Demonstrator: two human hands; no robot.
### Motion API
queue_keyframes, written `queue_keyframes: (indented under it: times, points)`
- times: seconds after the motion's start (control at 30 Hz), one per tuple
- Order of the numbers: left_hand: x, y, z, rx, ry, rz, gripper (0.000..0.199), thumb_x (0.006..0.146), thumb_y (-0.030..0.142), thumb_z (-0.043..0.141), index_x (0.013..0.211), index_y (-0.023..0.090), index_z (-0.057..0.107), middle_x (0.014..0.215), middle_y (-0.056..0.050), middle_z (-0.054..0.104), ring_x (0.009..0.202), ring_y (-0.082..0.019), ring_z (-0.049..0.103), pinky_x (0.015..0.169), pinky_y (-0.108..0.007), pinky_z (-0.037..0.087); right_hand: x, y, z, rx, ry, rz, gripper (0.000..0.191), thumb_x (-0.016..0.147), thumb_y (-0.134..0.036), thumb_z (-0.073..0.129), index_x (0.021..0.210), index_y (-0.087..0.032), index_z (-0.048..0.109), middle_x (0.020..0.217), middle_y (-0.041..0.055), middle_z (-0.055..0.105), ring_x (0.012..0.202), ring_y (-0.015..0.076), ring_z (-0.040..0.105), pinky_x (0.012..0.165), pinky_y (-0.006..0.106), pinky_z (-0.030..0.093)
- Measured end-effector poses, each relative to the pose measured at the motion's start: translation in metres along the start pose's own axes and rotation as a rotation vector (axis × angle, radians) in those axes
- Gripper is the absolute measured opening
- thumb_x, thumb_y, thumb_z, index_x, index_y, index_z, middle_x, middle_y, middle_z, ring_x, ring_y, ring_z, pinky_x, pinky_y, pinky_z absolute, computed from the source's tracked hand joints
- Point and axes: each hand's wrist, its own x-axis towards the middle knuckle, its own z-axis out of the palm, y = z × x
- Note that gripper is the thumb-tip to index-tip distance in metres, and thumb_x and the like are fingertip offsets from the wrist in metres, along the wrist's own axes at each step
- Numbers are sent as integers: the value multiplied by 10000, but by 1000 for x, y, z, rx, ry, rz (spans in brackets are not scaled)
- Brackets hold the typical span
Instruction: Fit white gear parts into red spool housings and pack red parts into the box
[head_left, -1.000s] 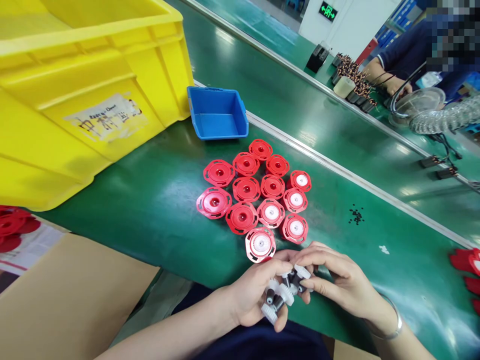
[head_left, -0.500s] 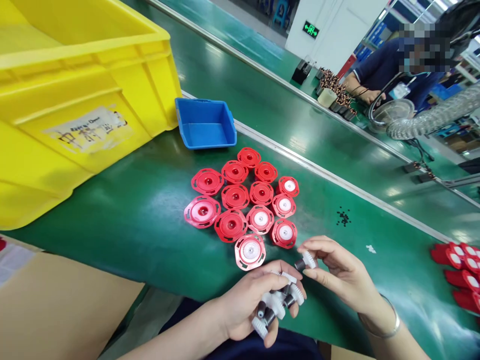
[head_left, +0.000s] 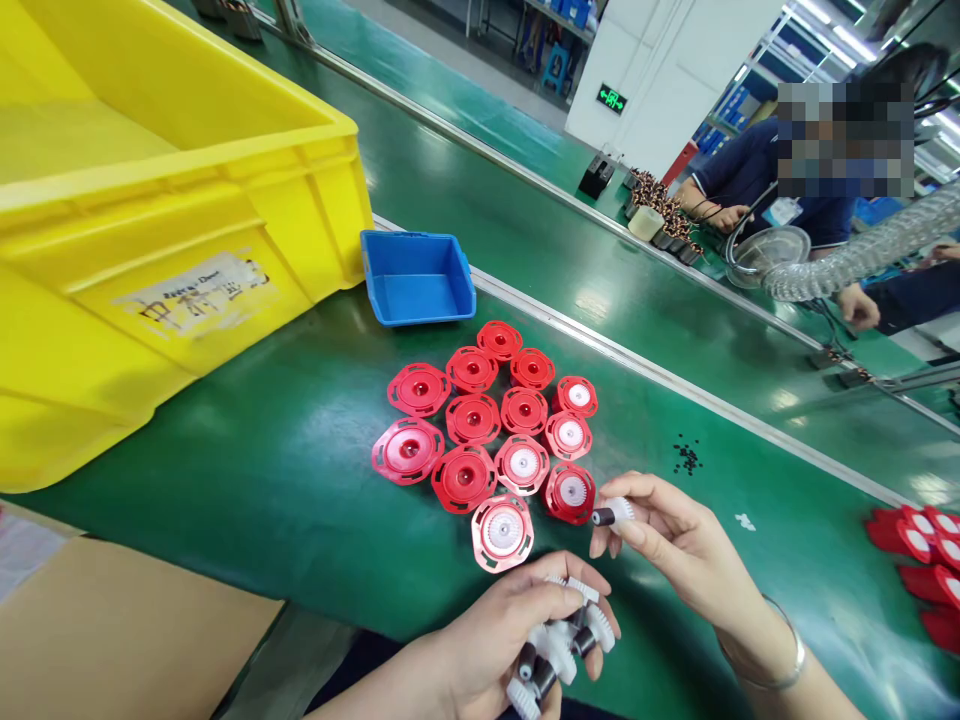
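White-toothed and dark-stemmed, a gear (head_left: 616, 512) is pinched between the thumb and fingers of the right hand (head_left: 679, 535), just beside the nearest cup at the right of a red group; whether that cup is touched cannot be told. More gears (head_left: 559, 645) of this kind are grasped in a cluster by the left hand (head_left: 502, 625), nearer the body; their number cannot be told, as some are partly hidden. A bangle (head_left: 799, 652) is worn on the right wrist.

Beyond the hands, thirteen red cups (head_left: 464, 478) are grouped on the green bench (head_left: 285, 480). White toothed wheels (head_left: 502, 530) are seated in five, toward the near and right side; bare red faces are shown by the other eight. To the right, black bits (head_left: 687, 455) are scattered near a white scrap (head_left: 745, 522). Behind the cups, a blue bin (head_left: 418, 285) is placed beside a yellow crate (head_left: 300, 220). Across the rail (head_left: 660, 370), copper-wired parts (head_left: 664, 220) are piled near a co-worker's hand (head_left: 731, 217)
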Motion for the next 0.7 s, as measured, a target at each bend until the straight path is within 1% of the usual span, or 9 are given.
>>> queue_keyframes:
  times: [0.03,0.1,0.17,0.23,0.37,0.47,0.57,0.7]
  points:
    - [1,-1,-1,3,4,2,318,798,353,686,1017,148,581,918,-110,657,654,-152,620,335,-148,461,3,-3,0,-17,10,3,190,982,-238,574,1164,-284,603,887,3,669,809,109,676,736,207,550]
    - [3,-3,-2,14,7,9,331,784,358,684,1014,141,587,897,-109,672,618,-140,625,344,-139,435,11,-8,-1,-89,50,-40,161,960,-252,608,1119,-278,617,943,12,650,818,114,656,748,224,551]
    - [4,-4,-3,29,7,18,346,758,353,694,1006,135,591,884,-111,684,615,-144,639,360,-139,392,24,-12,-4,-213,104,-130,152,930,-254,644,1080,-273,629,1035,29,619,890,136,633,786,249,545]
    - [5,-5,-4,39,7,34,353,726,349,707,978,129,596,858,-107,693,608,-139,643,425,-163,390,42,-13,-6,-348,125,-212,145,929,-256,635,1073,-268,623,1060,40,609,939,157,611,810,271,531]
    - [8,-5,-4,61,2,49,353,661,348,708,918,128,607,801,-80,697,609,-132,634,590,-233,415,86,-13,-7,-609,89,-294,163,936,-243,587,1098,-261,589,994,30,624,852,157,597,785,298,512]
    - [9,-4,-6,79,-8,55,346,636,336,679,910,134,619,800,-73,704,627,-142,624,614,-253,392,113,-13,-1,-782,64,-348,200,929,-223,567,1127,-254,569,1017,28,645,866,160,605,813,307,504]
    - [8,-3,-8,96,-9,52,357,610,318,662,916,135,633,815,-69,709,653,-143,610,644,-263,383,125,-13,5,-843,5,-366,203,935,-221,548,1134,-253,557,1045,26,663,896,163,627,825,307,510]
    - [8,-3,-13,172,-11,54,375,638,356,710,935,135,652,859,-69,708,750,-157,610,742,-292,391,127,-14,7,-873,-38,-363,188,940,-205,534,1121,-253,557,1051,22,673,889,159,637,807,302,519]
